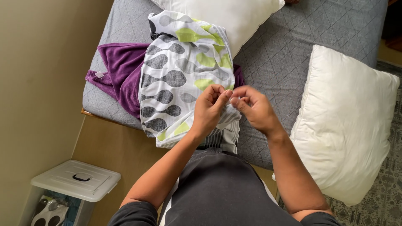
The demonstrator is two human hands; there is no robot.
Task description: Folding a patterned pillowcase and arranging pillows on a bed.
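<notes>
Both hands meet over the near edge of the bed (pixel 293 46), pinching the hem of a patterned pillowcase (pixel 184 71), white with grey and lime-green teardrop shapes. The left hand (pixel 209 111) has its fingers curled tight on the cloth edge, and the right hand (pixel 253 109) grips the same edge just beside it, fingertips almost touching. The pillowcase lies bunched across the grey quilted mattress, draped partly over a purple towel (pixel 119 71) that spreads toward the wall side. A white pillow (pixel 347 121) rests at the right, overhanging the bed's edge, and another white pillow (pixel 238 16) lies at the top, touching the pillowcase. On the floor at lower left stands a plastic storage box (pixel 75 180) with a white lid
</notes>
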